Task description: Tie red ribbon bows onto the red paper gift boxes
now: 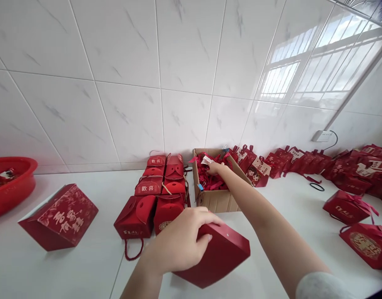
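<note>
A white surface point(94, 274) runs along a wall of glossy, grey-veined tiles point(131, 54), which mirror a barred window point(279, 79); a socket point(322, 136) sits at right. At front centre, the left hand point(178, 241) has its fingers gripping a red box point(218, 257). The right hand point(215, 167) reaches into a cardboard carton point(222, 200) of red ribbons point(209, 180); whether its fingers grasp any, I cannot tell. 2 lids point(149, 188) read 歡喜; a box near the red basin point(24, 191) reads 吾家有囍.

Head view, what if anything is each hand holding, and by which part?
Left hand: a red box, by its upper left end. Right hand: at the mouth of the cardboard box; whether it grips anything can't be told.
</note>
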A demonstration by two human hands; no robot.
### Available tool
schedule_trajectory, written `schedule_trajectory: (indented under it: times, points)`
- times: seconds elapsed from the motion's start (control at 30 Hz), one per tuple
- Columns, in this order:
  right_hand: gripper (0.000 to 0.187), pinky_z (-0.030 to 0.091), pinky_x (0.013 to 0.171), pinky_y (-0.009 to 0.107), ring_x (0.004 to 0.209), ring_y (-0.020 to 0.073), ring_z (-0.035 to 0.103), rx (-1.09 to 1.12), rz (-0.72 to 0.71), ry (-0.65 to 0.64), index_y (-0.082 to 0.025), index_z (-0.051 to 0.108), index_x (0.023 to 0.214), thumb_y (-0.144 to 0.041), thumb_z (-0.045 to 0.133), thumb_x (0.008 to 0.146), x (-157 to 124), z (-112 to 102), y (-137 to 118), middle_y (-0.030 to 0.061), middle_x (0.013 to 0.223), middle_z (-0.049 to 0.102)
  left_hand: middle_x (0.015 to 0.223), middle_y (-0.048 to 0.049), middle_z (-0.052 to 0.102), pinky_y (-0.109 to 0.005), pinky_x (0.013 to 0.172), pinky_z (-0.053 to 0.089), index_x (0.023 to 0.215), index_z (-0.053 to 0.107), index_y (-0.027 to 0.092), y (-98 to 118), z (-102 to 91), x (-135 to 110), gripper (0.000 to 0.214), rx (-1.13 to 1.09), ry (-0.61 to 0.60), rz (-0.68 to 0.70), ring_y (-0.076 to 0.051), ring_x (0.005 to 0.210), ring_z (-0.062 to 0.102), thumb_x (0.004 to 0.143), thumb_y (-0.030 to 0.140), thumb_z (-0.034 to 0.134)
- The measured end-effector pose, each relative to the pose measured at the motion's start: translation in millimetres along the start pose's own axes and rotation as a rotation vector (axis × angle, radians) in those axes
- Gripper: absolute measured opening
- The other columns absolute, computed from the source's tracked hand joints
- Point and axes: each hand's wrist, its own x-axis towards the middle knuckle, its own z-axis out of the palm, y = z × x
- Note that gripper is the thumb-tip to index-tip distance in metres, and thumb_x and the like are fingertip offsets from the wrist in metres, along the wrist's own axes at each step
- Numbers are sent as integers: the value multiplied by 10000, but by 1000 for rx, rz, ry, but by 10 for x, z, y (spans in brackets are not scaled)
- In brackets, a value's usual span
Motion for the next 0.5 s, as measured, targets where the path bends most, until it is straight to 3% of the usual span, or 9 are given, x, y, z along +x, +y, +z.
schedule_trajectory:
  times: [0.17, 0.3, 0.33, 0.37, 0.43, 0.5]
  points:
    - [401, 488, 872, 429, 1034, 268, 606, 77, 107, 147, -106, 547, 1212, -369, 528, 910, -122, -163, 168, 162, 1150, 625, 1117, 50, 660, -271, 829, 479, 1045, 670, 340, -84, 23, 188, 404, -120, -50, 9, -181, 1030, 594, 763, 111, 493]
    - [445, 461, 883, 360, 1069, 260, 600, 177, 85, 383, -167, 533, 1255, -411, 505, 885, -674, -332, 349, 120, 1172, 650, 1015, 14, 689, -253, 695, 480, 1003, 677, 283, -213, 31, 344, 338, -208, -134, -39, -183, 895, 637, 733, 140, 531]
    - [434, 461, 880, 346, 1055, 243, 606, 224, 80, 486, -183, 543, 1245, -424, 481, 889, -852, -340, 396, 99, 1163, 657, 992, 6, 690, -254, 676, 477, 992, 673, 271, -243, 40, 373, 311, -217, -140, -60, -186, 869, 639, 729, 160, 551]
    - [406, 468, 866, 340, 1016, 238, 623, 359, 77, 696, -185, 591, 1189, -419, 509, 868, -1028, -333, 440, 88, 1097, 683, 980, 0, 686, -255, 669, 476, 989, 665, 262, -269, 51, 397, 293, -226, -143, -80, -189, 856, 639, 725, 179, 569]
    - [339, 492, 805, 338, 898, 224, 650, 594, 75, 1000, -182, 665, 1050, -418, 552, 835, -1342, -287, 509, 72, 944, 707, 977, -5, 675, -259, 674, 476, 993, 646, 258, -304, 72, 427, 282, -239, -150, -110, -191, 852, 636, 719, 213, 598]
    - [273, 509, 696, 329, 817, 219, 639, 756, 68, 1167, -173, 688, 823, -435, 630, 775, -1576, -230, 540, 78, 880, 683, 991, 0, 661, -268, 704, 476, 985, 643, 275, -318, 89, 437, 275, -203, -155, -124, -200, 896, 625, 713, 243, 621]
